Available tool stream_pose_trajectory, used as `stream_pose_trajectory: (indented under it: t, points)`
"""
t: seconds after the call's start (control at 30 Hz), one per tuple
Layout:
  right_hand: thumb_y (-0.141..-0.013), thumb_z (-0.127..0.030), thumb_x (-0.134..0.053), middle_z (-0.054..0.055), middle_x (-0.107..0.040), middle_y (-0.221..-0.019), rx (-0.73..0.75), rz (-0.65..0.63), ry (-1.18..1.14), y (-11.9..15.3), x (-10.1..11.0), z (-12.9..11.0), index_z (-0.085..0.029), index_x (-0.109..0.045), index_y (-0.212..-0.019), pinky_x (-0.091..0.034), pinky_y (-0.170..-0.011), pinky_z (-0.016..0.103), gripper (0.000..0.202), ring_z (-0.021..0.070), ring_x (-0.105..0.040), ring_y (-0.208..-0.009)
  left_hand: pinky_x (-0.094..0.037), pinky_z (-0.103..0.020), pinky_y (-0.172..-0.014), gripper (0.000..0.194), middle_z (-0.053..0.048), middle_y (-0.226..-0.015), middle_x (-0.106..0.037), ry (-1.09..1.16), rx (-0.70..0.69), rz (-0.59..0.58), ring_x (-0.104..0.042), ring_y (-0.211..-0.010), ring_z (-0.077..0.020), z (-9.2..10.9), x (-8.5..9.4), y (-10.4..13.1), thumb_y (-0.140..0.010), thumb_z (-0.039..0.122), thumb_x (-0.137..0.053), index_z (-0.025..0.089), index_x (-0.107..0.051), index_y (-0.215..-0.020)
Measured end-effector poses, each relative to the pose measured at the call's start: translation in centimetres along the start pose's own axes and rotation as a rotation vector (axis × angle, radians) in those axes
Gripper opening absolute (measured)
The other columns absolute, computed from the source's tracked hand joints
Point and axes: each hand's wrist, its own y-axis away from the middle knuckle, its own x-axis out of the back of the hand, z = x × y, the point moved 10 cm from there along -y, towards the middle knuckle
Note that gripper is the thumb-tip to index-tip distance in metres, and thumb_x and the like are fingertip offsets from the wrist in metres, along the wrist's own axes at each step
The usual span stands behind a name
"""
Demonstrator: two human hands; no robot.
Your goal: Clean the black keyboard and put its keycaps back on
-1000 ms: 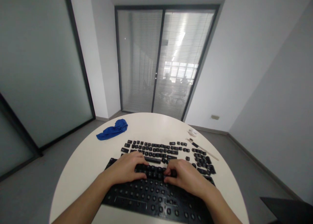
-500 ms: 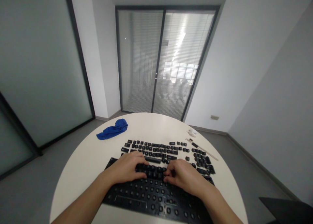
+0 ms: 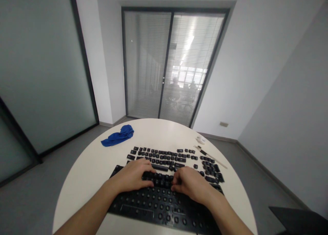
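A black keyboard [image 3: 159,207] lies before me, most of its lower rows bare, with switch posts showing. Keycaps [image 3: 162,182] are seated in its far rows, between my hands. My left hand [image 3: 134,175] rests over the left part of the board, thumb and fingers apart on either side of the seated keycaps. At the right end of those keycaps, my right hand [image 3: 188,183] has its thumb and fingertips pinched together on a keycap, mostly hidden by the fingers. Loose keycaps [image 3: 159,156] lie in rows just beyond the keyboard, along with a long spacebar [image 3: 160,167].
More loose keycaps [image 3: 211,168] sit in a cluster at the right. Behind them are a thin brush-like tool [image 3: 212,157] and a small white item [image 3: 201,139]. A blue cloth [image 3: 118,136] lies at the far left of the round white table [image 3: 84,183].
My right hand has shifted very slightly at the same spot on the keyboard, its fingers closing in a little. The left hand stays put. The view has turned slightly.
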Motion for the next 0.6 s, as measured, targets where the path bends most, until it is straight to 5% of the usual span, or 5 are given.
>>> stream_pose_trajectory:
  t: [0.6]
  points:
    - [-0.083, -0.03, -0.066, 0.0, -0.076, -0.079, 0.253, -0.143, -0.198, -1.3, 1.2, 0.6, -0.021, -0.08, -0.091, -0.043, -0.063, 0.023, 0.018, 0.0155, -0.065, -0.068, -0.047, -0.035, -0.087, 0.034, -0.003, -0.107, -0.066, 0.015, -0.028, 0.007, -0.061, -0.103, -0.0251, -0.3, -0.2, -0.1, -0.079, 0.042, -0.076, 0.028, -0.071, -0.11]
